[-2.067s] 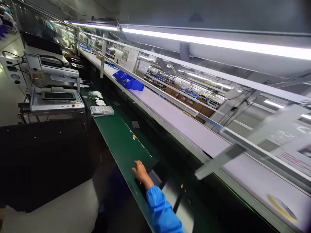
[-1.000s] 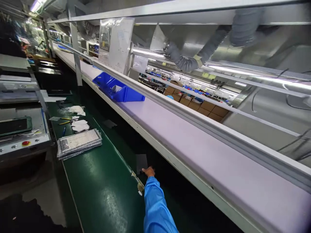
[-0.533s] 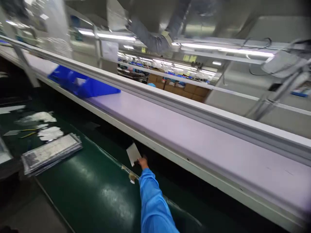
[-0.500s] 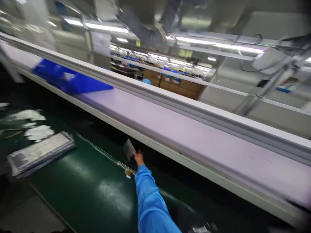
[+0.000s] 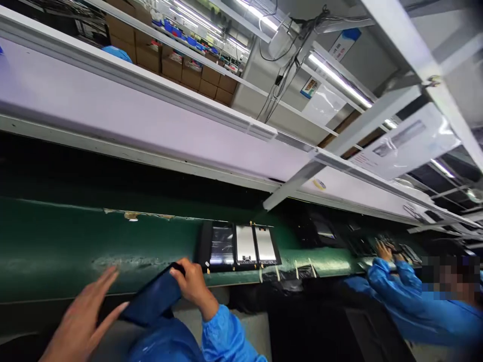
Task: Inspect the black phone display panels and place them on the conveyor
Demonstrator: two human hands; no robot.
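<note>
The right hand (image 5: 193, 282) gripped a dark display panel (image 5: 153, 296), the open left hand (image 5: 81, 317) just beside it, near three screens (image 5: 238, 246) on the green tabletop (image 5: 94, 241).

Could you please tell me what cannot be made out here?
Head view:
Far face of the dark panel in the right hand, turned away.
Markings on the three panels, too small.
What the co-worker's hands hold, too small and dark.
Wrist of the left hand, cut off by the edge.
</note>
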